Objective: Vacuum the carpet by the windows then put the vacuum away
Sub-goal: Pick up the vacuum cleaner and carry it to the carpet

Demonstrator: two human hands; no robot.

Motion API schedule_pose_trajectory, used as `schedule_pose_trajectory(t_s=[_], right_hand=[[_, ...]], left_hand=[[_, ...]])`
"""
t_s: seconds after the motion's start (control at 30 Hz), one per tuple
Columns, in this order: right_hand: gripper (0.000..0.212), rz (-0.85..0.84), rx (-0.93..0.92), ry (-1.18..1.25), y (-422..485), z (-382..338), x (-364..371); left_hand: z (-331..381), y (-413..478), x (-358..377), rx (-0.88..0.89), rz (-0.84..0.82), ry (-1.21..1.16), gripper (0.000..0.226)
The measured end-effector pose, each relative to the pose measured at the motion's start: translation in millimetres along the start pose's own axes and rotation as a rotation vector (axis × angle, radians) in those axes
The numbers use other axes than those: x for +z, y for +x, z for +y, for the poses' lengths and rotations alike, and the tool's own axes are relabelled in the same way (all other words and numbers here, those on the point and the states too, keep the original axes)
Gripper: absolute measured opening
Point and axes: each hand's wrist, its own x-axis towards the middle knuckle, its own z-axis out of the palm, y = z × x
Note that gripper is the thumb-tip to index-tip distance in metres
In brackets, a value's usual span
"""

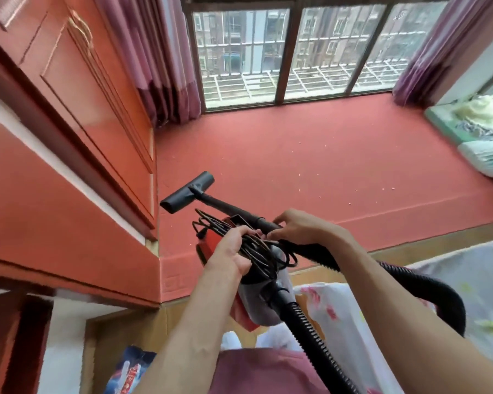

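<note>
Two hands hold the vacuum (258, 298) at the near edge of the carpet (296, 155) — left hand (234, 251) curled round body and coiled cord (211, 223), right hand (299, 227) gripping the wand (225, 203). Uncoil the cord fully before sweeping, lest it snag.

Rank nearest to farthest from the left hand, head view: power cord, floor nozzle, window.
1. power cord: coiled, gripped by the left hand.
2. floor nozzle: ahead-left, at the end of the wand.
3. window: beyond the carpet, far wall.
</note>
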Motion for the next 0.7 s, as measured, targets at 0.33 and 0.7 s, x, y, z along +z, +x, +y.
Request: schedule_pose_trajectory(t_s=[0.33, 0.7], right_hand=[[0.046, 0.024, 0.05, 0.012, 118.8, 31.4, -107.6], [0.034, 0.059, 0.076, 0.103, 220.9, 87.2, -237.7]], left_hand=[[97.7, 90.0, 95.4, -0.041, -0.016, 0.074, 0.018], [182.3, 180.4, 232.0, -0.059, 0.002, 0.123, 0.02]])
